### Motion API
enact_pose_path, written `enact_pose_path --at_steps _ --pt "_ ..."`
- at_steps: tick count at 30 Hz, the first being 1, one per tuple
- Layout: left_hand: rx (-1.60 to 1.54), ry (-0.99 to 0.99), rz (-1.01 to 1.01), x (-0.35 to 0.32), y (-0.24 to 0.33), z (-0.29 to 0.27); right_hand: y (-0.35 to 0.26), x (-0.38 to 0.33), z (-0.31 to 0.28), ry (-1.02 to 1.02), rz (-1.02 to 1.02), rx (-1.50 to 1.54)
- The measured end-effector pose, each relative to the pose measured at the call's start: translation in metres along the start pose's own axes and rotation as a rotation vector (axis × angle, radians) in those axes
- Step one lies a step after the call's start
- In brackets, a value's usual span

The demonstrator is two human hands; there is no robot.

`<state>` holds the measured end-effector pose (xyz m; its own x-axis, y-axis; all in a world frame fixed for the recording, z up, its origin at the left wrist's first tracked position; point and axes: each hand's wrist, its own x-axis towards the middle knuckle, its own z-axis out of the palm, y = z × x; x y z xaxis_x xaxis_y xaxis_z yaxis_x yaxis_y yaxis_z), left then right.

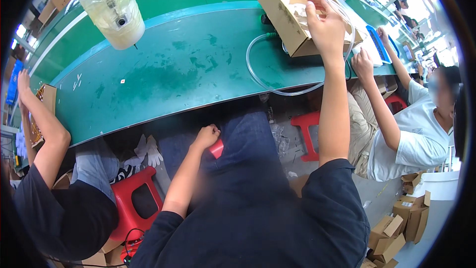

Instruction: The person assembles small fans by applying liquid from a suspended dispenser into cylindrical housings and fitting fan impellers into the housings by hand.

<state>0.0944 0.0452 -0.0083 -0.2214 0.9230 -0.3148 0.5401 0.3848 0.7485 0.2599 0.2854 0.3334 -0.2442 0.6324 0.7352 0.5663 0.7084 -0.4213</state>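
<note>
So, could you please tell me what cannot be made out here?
In the head view:
Open brown cardboard box: contents partly hidden behind the bare right hand.
Curled bare left hand: palm hidden by the hand itself.
Cloudy plastic container: top cut off by the upper edge.
Tiny pale square on the green table: too small to identify.

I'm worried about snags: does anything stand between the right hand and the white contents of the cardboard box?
Nothing visible blocks the right hand from the white contents; the cardboard box is open. In view, clear tubing crosses the box beside the hand; contact is unclear.
</note>
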Motion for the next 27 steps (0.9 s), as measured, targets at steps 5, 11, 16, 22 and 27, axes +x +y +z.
enact_pose_path --at_steps 5,11,16,22,27 --pt "0.01 0.001 -0.009 -0.001 0.004 -0.001 -0.002 -0.007 -0.001 0.054 0.05 0.081" --pt "0.021 0.026 0.002 -0.001 0.001 -0.001 -0.005 -0.017 -0.002 0.128 -0.199 0.059" --pt "0.008 0.029 -0.001 -0.003 0.001 -0.001 -0.001 -0.036 0.008 0.282 -0.533 -0.191" --pt "0.017 0.028 -0.013 -0.004 0.004 -0.003 -0.001 -0.04 0.016 0.362 -0.481 -0.161" --pt "0.014 0.022 -0.016 -0.004 0.004 -0.002 0.001 -0.044 0.021 0.438 -0.443 -0.122"
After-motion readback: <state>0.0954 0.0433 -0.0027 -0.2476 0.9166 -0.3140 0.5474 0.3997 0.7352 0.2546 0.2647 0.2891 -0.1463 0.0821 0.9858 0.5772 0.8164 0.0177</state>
